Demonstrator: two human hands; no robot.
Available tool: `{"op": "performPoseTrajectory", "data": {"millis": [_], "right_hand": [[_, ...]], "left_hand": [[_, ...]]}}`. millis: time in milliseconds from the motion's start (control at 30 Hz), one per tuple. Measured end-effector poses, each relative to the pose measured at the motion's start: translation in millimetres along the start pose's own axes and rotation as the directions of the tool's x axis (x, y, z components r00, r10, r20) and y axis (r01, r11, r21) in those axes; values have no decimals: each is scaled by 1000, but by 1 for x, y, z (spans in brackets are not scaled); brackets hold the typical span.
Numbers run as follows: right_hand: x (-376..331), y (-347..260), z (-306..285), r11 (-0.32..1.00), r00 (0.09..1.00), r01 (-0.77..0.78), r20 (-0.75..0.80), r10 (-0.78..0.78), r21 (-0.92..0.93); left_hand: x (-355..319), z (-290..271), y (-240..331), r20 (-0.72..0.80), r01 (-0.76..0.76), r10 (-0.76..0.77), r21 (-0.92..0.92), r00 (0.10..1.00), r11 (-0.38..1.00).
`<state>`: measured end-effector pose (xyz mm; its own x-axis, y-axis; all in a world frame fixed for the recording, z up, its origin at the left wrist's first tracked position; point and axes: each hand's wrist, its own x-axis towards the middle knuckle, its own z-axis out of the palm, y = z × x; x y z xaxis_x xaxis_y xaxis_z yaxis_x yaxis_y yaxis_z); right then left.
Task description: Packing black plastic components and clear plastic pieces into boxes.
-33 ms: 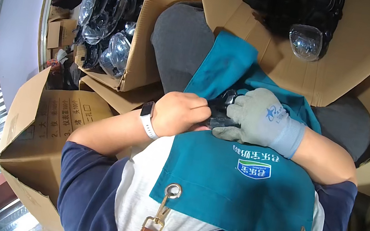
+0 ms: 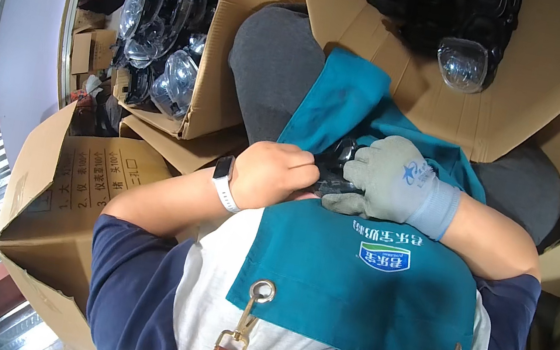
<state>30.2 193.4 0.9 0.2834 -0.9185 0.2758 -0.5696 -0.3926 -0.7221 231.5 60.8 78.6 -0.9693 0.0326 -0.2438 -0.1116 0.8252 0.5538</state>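
A glossy black plastic part (image 2: 330, 171) rests in my lap against the teal apron (image 2: 366, 280), mostly covered by both hands. My left hand (image 2: 274, 176), bare and with a white-banded watch on its wrist, is closed with curled fingers at the part's left edge; its fingertips are hidden. From the other side, my right hand (image 2: 386, 179), in a grey knitted glove, wraps round the part, thumb nearest my body. The part's exact kind is too covered to tell.
A carton (image 2: 224, 45) at the upper left holds several clear-lensed black lamp housings (image 2: 161, 19). More black parts (image 2: 464, 24), one with a clear lens (image 2: 463, 65), lie in the big open carton (image 2: 537, 78) ahead. Another carton (image 2: 92, 176) with handwriting stands at my left.
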Motion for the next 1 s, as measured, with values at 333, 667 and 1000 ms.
{"op": "performPoseTrajectory", "data": {"millis": [333,667,1000], "right_hand": [[11,15,-26,996,991,-86,109,83,27],[5,40,-66,987,965,77,-237,-109,-142],[6,24,-75,1000,961,17,-274,-16,-2]], "left_hand": [[15,-21,-13,-43,-44,43,-2,998,999],[37,-63,-19,-382,2,140,349,913,937],[75,-50,-4,-282,-138,255,377,925,916]]}}
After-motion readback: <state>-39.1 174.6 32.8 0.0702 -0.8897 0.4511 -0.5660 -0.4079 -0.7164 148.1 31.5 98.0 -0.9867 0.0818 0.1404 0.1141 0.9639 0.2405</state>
